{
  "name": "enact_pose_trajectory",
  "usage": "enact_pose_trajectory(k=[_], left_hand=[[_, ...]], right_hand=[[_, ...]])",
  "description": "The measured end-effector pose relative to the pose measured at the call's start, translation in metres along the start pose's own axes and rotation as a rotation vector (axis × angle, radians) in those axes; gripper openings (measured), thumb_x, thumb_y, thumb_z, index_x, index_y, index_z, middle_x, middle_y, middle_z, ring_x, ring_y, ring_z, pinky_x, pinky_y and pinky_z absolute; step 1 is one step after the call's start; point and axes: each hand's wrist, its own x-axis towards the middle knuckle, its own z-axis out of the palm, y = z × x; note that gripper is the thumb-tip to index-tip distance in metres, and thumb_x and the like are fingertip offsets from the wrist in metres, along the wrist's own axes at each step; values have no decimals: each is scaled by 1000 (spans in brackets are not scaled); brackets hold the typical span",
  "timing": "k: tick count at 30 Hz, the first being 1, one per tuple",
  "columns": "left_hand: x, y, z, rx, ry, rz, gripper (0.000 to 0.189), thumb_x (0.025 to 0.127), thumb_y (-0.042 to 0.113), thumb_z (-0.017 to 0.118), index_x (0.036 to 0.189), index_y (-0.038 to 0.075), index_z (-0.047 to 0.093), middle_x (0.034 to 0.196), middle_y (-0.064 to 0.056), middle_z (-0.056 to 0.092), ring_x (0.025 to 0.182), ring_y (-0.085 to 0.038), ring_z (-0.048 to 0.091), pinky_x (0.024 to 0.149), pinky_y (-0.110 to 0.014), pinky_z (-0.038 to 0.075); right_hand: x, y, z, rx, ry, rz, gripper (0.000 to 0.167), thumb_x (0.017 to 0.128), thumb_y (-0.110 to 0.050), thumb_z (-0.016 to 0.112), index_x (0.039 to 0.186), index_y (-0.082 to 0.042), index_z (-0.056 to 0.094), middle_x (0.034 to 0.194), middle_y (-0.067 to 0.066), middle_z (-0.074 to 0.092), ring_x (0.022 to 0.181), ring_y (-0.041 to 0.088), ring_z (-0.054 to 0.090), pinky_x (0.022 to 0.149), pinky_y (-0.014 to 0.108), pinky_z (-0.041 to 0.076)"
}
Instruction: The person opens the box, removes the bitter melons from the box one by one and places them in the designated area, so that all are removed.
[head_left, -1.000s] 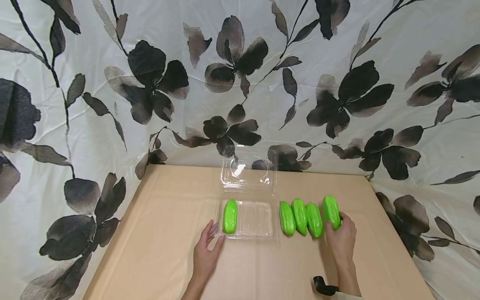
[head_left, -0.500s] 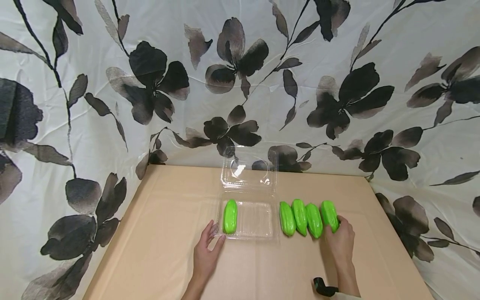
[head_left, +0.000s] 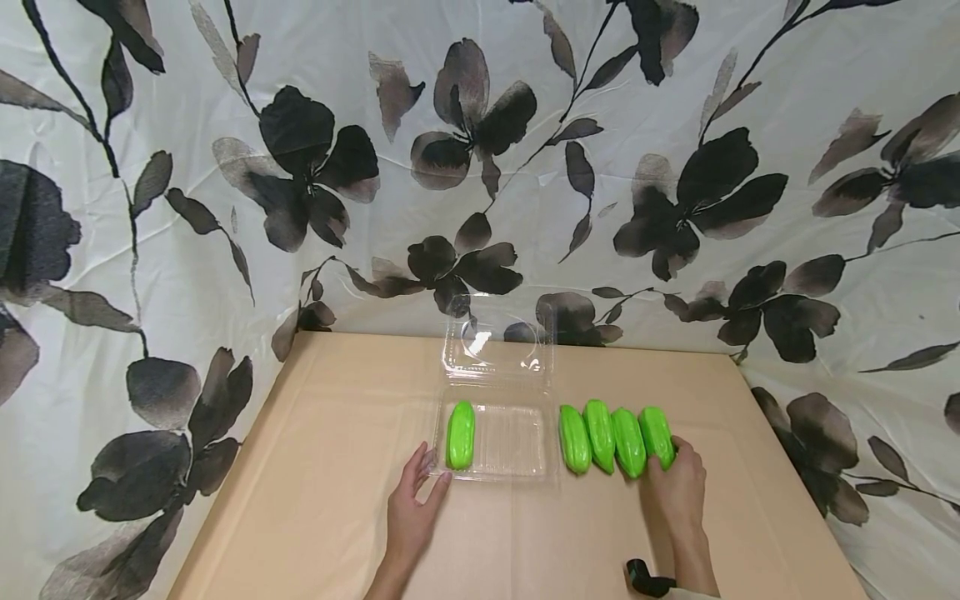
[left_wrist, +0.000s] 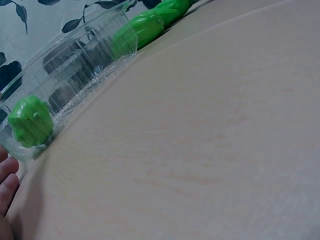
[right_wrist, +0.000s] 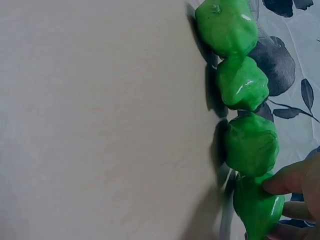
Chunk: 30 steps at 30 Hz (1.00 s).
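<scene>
My right hand (head_left: 678, 483) pinches the near end of the rightmost glossy green toy cucumber (head_left: 656, 433), thumb on one side and fingers on the other. That cucumber (right_wrist: 255, 205) lies against its neighbour in the right wrist view. Three more cucumbers (head_left: 600, 433) lie side by side to its left. A clear plastic clamshell container (head_left: 517, 475) stands with its lid (head_left: 495, 367) raised behind. One cucumber (head_left: 461, 435) lies along the container's left side. My left hand (head_left: 412, 508) touches the container's front left corner with thumb and fingers spread; the left wrist view shows only some fingers (left_wrist: 7, 187).
A tan covered table (head_left: 322, 467) bears everything. White cloth with dark flowers (head_left: 465, 192) hangs behind and at the sides. A black device (head_left: 648, 577) sits by my right wrist. The row of cucumbers lies just right of the container.
My right hand has moved the rightmost cucumber left and nearer to me, closing the gap to the row. The left hand, container and other cucumbers stay put.
</scene>
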Motion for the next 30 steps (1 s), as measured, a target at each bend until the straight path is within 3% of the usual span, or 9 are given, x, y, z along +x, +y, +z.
enact_pose_trajectory(k=[7, 12, 16, 23, 30], left_hand=[[0, -4, 1, -5, -1, 4, 63, 88, 10, 77, 144, -1, 49, 133, -19, 65, 124, -33, 63, 107, -21, 51], [3, -25, 6, 21, 12, -3, 64, 87, 10, 77, 145, 2, 50, 133, -18, 66, 124, -31, 63, 108, -27, 52], [4, -37, 7, 32, 11, 5, 64, 87, 13, 78, 145, 10, 51, 133, -12, 67, 123, -26, 64, 107, -22, 52], [3, -39, 5, 23, 4, 49, 64, 87, 16, 78, 145, 12, 51, 132, -9, 68, 122, -23, 65, 103, -9, 50], [4, -39, 4, 7, 3, 48, 64, 87, 17, 79, 144, 16, 52, 131, -7, 68, 122, -21, 65, 104, -14, 52]], right_hand=[[0, 3, 2, -8, -29, 24, 58, 95, -10, 55, 142, 17, 37, 127, 40, 49, 112, 51, 51, 83, 61, 48], [0, 3, 1, -9, -41, 34, 58, 95, -11, 54, 143, 17, 36, 128, 39, 49, 111, 49, 50, 83, 60, 48], [-1, 2, 1, -14, -35, 36, 58, 95, -14, 54, 143, 16, 36, 127, 38, 50, 110, 49, 50, 81, 58, 49], [-1, 0, 2, -14, -23, 23, 58, 96, -15, 55, 143, 15, 37, 128, 38, 49, 114, 51, 48, 84, 61, 48], [-2, 0, 2, -20, -24, 15, 58, 96, -14, 55, 141, 17, 38, 125, 39, 49, 111, 51, 48, 82, 61, 48]])
